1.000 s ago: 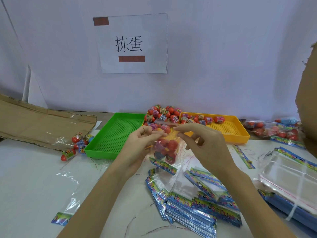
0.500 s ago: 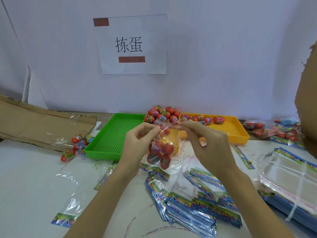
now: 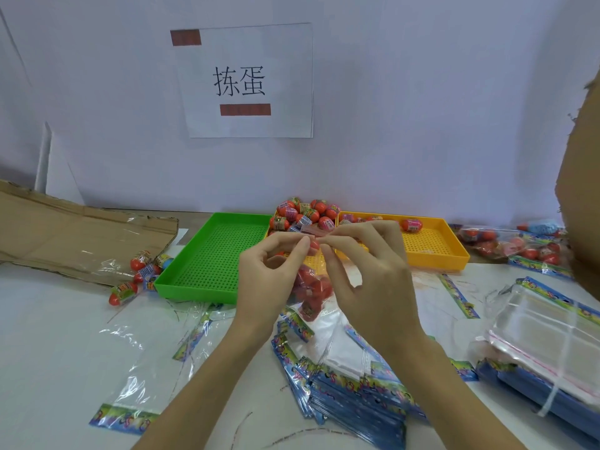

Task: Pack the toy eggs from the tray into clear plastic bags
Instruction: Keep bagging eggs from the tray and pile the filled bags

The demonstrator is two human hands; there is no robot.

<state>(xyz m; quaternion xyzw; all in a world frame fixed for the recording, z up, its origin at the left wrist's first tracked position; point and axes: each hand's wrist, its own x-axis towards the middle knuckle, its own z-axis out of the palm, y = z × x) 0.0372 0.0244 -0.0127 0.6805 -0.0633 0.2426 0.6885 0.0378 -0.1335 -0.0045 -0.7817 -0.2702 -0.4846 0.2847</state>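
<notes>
Bagged eggs [image 3: 311, 287] hang between hands.

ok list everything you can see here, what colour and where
filled bag: one, clear with red eggs, held up between the hands
yellow tray: one, behind the hands, heap of red eggs at its left end
green tray: one, left of the yellow
loose eggs: several, red, left of green tray
packed bags: several, far right
empty bags: pile, clear with blue headers, near centre
bundled bags: stack, right
cardboard: brown, left
sign: white, wall
left hand: pinches bag top
right hand: pinches bag top
</notes>
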